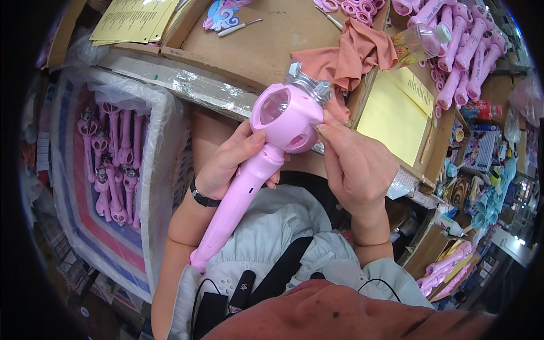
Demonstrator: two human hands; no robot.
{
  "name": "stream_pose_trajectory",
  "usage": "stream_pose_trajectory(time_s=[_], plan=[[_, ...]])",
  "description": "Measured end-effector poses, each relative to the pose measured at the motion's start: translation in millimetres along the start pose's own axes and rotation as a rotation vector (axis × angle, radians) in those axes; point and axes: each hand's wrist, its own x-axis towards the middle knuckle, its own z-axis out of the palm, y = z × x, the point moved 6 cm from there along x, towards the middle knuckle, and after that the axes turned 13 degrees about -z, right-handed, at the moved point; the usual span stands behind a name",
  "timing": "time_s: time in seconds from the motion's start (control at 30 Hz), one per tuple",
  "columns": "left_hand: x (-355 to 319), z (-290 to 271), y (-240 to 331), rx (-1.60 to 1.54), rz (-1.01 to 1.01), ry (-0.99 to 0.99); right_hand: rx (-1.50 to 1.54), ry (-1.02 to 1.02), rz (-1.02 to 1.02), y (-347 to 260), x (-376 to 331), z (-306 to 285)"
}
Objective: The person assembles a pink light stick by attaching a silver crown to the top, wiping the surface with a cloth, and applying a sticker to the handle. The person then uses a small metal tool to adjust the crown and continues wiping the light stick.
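A pink toy wand (241,195) slants across my lap, its round, windowed head pointing up and away. A silver crown-like top (309,82) caps that head. My left hand (229,158) is closed around the wand's neck, thumb on the lower part of the head. At the right side of the head, my right hand (357,158) is closed in a pinch, fingertips against the pink shell. Whatever may be between those fingertips is hidden. Just beyond the wand's head lies a crumpled orange cloth (360,54).
A lined bin (153,187) of similar wands stands left. On the cardboard-edged bench (272,42) are a small screwdriver (241,27) and a colourful cutout (221,14). A plastic bottle (422,45), yellow sheets (394,116) and piled pink handles (481,62) lie at right.
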Motion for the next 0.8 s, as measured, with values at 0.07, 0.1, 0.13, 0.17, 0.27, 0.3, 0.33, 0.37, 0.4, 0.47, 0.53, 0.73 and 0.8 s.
stream_pose_trajectory(time_s=[0.07,0.1,0.13,0.17,0.27,0.3,0.33,0.37,0.4,0.47,0.53,0.73,0.8], plan=[[0.1,-0.5,-0.2,-0.003,-0.001,0.0,0.001,0.015,0.006,-0.1,0.2,0.9],[0.3,-0.9,-0.5,-0.003,-0.003,0.002,0.0,0.021,0.01,-0.2,0.1,1.2],[0.4,-1.4,-0.8,-0.007,-0.006,0.006,-0.001,0.027,0.014,-0.2,0.0,1.2],[0.3,-1.5,-0.9,-0.006,-0.005,0.005,-0.003,0.016,0.012,-0.6,-0.2,1.5],[0.7,-1.7,-1.1,-0.007,-0.007,0.003,0.002,0.001,0.008,-0.7,-0.8,0.8],[0.8,-1.5,-1.1,-0.006,-0.007,0.001,0.013,0.006,0.008,-0.4,-0.9,0.6],[0.9,-1.5,-1.1,-0.006,-0.007,0.001,0.024,0.012,0.009,-0.1,-1.0,0.8],[1.1,-1.4,-1.0,-0.007,-0.007,-0.004,0.022,0.02,0.018,0.2,-1.2,0.9],[1.3,-1.4,-1.0,-0.008,-0.008,-0.008,0.02,0.029,0.028,0.2,-1.3,1.3],[1.0,-1.9,-1.0,-0.007,-0.009,-0.003,0.014,0.043,0.04,-0.6,-1.6,2.6],[0.4,-2.8,-1.4,-0.005,-0.012,0.012,0.002,0.054,0.048,-1.9,-1.8,2.8],[0.1,-2.0,-1.5,-0.01,-0.013,0.004,-0.01,0.001,0.033,-3.3,-2.5,1.7],[0.3,-1.7,-1.3,-0.005,-0.01,0.002,0.013,0.015,0.037,-2.0,-2.5,1.6]])
